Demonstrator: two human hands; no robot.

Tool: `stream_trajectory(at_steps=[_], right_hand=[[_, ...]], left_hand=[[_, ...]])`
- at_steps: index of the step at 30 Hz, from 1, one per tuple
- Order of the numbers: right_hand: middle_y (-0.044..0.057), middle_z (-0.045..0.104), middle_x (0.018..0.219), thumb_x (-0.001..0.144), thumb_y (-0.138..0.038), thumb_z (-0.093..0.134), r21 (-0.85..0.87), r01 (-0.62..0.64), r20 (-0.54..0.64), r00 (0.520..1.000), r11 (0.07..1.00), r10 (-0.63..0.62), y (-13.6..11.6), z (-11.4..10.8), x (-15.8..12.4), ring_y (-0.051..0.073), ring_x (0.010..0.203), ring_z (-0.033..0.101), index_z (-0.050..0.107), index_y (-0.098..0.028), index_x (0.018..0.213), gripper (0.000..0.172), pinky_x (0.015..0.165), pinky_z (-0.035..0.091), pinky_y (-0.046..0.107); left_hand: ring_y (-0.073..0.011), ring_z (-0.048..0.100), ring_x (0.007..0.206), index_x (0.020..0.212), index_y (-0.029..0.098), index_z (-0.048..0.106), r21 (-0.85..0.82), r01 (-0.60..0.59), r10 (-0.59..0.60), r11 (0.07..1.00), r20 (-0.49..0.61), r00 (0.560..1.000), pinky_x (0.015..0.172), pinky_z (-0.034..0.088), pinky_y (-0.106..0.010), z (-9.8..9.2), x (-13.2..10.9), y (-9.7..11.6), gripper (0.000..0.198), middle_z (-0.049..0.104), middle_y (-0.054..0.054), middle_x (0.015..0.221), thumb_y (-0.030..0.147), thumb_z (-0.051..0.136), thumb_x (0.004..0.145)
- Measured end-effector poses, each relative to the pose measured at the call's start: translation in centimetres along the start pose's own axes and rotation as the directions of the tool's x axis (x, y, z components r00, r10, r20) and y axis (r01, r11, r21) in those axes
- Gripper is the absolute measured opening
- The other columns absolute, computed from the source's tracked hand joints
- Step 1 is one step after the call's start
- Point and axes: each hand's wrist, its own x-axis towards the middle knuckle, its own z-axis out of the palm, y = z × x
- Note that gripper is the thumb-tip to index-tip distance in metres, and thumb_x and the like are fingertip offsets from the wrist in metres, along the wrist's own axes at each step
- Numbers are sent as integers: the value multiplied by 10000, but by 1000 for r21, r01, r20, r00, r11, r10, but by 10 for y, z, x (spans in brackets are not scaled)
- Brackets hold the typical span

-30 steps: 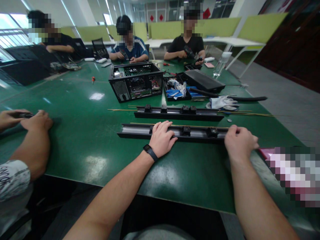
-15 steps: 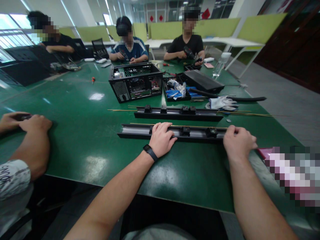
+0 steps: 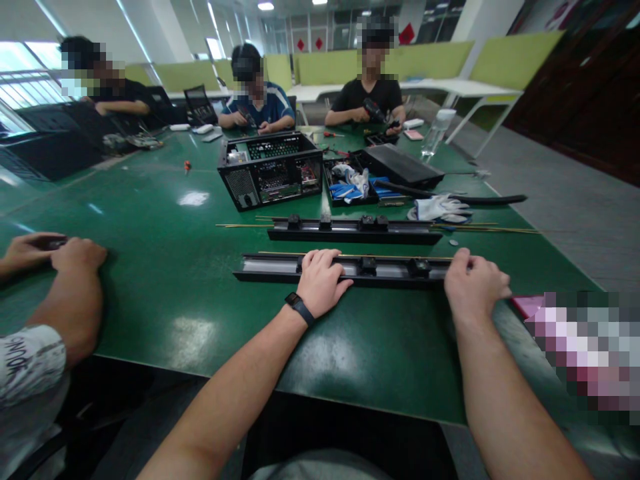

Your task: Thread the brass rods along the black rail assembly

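Observation:
A long black channel rail (image 3: pixel 270 268) with small dark blocks along its pale inner strip lies across the table in front of me. My left hand (image 3: pixel 323 280) lies over its middle, fingers draped across the channel and thumb at the near side. Along the rail's far edge runs a thin brass rod (image 3: pixel 390 255), which leads into the curled fingers of my right hand (image 3: pixel 473 287). That hand is closed at the rail's right end and hides it. Just beyond lies a second black channel rail (image 3: pixel 350 235) with similar blocks and thin rods at both ends.
An open computer case (image 3: pixel 273 170) stands farther back. Right of it are a tray of gloves (image 3: pixel 350 187), a black panel (image 3: pixel 403 165), a black tube (image 3: pixel 485 199) and a white glove (image 3: pixel 440 209). A co-worker's hands (image 3: pixel 75 257) are at left; other people sit opposite.
The view has shifted slightly. Both hands keep their places on the rail and rod, with no clear movement along them.

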Motion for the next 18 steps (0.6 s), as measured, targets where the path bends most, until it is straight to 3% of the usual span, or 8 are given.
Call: stream_trajectory(at_steps=[9,18], right_hand=[[191,752,1120,1099,-429,308,21,67,-4,998,997,-67,9,1,5,298,1064,572,828,-149,1085,591,898,340,427],[151,769,1016,1106,-456,307,87,60,-2,998,994,-60,17,-11,9,247,975,594,848,-177,1082,609,860,312,397]], left_hand=[[-346,602,1336,930,216,759,28,10,-11,1000,26,1000,1171,420,-568,-4,1,5,180,683,-127,1429,373,847,921],[-368,569,1419,936,205,741,65,-13,8,998,79,997,1175,417,-588,-14,-4,9,206,670,-140,1478,375,855,913]])
